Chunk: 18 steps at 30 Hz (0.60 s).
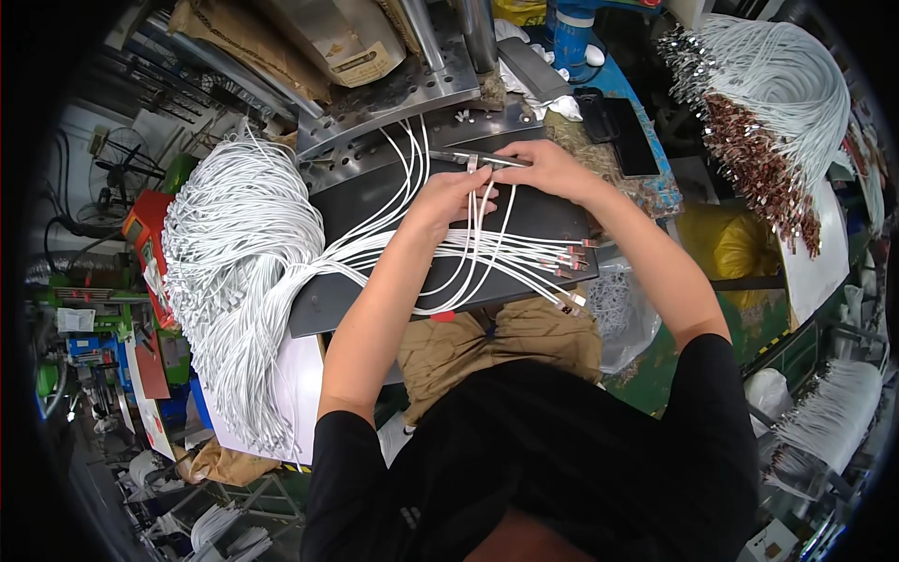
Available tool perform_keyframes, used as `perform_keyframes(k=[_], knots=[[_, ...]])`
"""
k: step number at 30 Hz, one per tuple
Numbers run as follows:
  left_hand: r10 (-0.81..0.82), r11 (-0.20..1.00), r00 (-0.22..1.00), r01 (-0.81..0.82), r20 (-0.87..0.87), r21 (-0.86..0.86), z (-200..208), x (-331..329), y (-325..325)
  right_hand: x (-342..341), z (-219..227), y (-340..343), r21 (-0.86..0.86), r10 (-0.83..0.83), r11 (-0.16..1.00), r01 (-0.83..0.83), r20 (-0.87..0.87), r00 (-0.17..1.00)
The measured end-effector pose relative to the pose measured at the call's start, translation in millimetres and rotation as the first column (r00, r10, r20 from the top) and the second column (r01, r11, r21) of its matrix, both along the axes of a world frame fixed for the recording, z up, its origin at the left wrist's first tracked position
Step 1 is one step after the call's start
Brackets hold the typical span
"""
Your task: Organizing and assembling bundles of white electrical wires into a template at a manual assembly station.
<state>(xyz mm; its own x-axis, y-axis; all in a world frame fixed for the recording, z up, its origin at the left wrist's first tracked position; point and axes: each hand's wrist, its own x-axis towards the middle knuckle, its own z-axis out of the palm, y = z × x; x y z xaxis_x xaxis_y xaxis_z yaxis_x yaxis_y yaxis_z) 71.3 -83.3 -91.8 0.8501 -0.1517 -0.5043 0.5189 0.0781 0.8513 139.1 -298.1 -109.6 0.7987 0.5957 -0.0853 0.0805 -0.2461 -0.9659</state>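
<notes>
Both my hands meet in front of a metal press. My left hand (451,199) is closed around a few thin white cables (475,234), their ends poking up past the fingertips. My right hand (551,171) pinches at the same spot, and another white cable hangs down from under its fingers. A narrow metal bar (449,155) runs behind the fingertips; whether a finger touches it I cannot tell. Below my hands, a bundle of white cables (375,245) lies across the black board (351,309), with small metal connectors (573,255) at its right end. Some cables reach into the press.
A large heap of white cables (243,225) stands to the left, on a white sheet (302,384). The perforated steel press plate (393,112) is ahead. A black phone (629,140) lies on the bench at right. More cables (787,84) hang at far right, above a yellow bag (726,239).
</notes>
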Motion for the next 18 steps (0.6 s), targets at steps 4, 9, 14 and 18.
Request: perform_keyframes(k=[4,9,14,18], knots=[[0.020,0.999,1.000,-0.019,0.024,-0.045,-2.3,-1.4,9.3,-1.5,11.3,-8.8,-0.005,-0.080,0.997,0.080,-0.134,0.988],[-0.142,0.989,0.990,0.141,0.018,0.036,-3.4,6.3,14.3,-5.2,11.4,-10.7,-0.077,-0.022,0.997,0.014,-0.103,0.994],[-0.150,0.987,0.988,0.152,-0.045,0.054,-0.1,7.1,4.1,-6.2,6.6,-10.8,-0.043,0.031,0.999,-0.030,0.027,0.999],[-0.018,0.998,1.000,0.019,-0.008,0.063,1.1,-1.4,10.1,-5.1,7.8,-10.7,-0.067,0.016,0.998,-0.018,-0.021,1.000]])
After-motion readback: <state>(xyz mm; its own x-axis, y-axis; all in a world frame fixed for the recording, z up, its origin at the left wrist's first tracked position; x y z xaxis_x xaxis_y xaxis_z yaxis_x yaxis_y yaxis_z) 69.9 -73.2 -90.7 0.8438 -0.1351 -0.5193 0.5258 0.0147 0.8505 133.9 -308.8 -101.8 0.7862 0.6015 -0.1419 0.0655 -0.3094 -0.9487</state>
